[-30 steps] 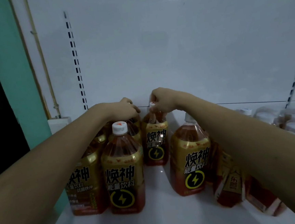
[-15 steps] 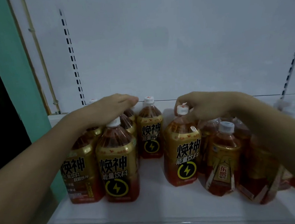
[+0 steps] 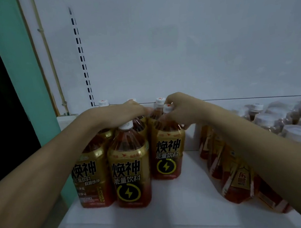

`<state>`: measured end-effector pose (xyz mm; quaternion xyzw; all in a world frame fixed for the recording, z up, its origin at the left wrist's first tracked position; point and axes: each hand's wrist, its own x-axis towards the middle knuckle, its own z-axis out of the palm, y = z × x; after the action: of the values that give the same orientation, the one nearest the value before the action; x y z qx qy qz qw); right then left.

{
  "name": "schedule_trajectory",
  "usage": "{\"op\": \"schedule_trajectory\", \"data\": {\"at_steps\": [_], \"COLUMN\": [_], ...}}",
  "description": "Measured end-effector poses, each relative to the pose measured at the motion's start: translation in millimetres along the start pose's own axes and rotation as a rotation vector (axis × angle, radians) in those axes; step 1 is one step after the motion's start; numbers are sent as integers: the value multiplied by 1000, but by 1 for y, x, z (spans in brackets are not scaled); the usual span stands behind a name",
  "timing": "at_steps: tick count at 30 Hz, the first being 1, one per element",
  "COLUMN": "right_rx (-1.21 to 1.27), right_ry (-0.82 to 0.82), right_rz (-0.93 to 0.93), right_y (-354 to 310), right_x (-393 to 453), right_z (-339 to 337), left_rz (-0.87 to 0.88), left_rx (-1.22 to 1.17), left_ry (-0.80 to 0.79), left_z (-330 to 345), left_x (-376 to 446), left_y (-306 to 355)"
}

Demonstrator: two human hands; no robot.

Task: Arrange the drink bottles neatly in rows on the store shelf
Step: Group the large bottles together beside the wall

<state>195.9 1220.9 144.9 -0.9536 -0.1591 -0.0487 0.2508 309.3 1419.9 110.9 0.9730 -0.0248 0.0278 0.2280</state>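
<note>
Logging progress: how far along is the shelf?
Done: two columns of gold-label bottles stand at the shelf's left end. In hand: right hand grips a third-column bottle by the neck; left hand rests on caps. Left: the leaning bottles under the right forearm.

front bottle [image 3: 130,163] label "焕神 能量饮料", leaning bottle [image 3: 241,182] label "东"

Bottle cluster [image 3: 129,170] left on shelf [image 3: 182,211]; second bottle group [image 3: 237,179] right; gap between.
</note>
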Motion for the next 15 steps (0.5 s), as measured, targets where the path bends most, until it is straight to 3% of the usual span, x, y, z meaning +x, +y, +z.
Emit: {"op": "schedule_trajectory", "data": {"at_steps": [8,12,13,15], "right_rx": [-19,-15,17,122], "right_ry": [-6,129,166,268], "right_rz": [-64,-39,-27,-54], "right_y": [-4,2,3,5], "right_x": [11,-2,-10,-29], "right_z": [11,26,30,36], "left_rz": [115,232,299,367], "left_rx": [-217,-173,-124,6], "left_ry": [-68,-104,-86,138], "left_z": [-8,-26,-31,-40], "left_x": [-19,-71,-88,-116], "left_y": [-2,13,17,23]}}
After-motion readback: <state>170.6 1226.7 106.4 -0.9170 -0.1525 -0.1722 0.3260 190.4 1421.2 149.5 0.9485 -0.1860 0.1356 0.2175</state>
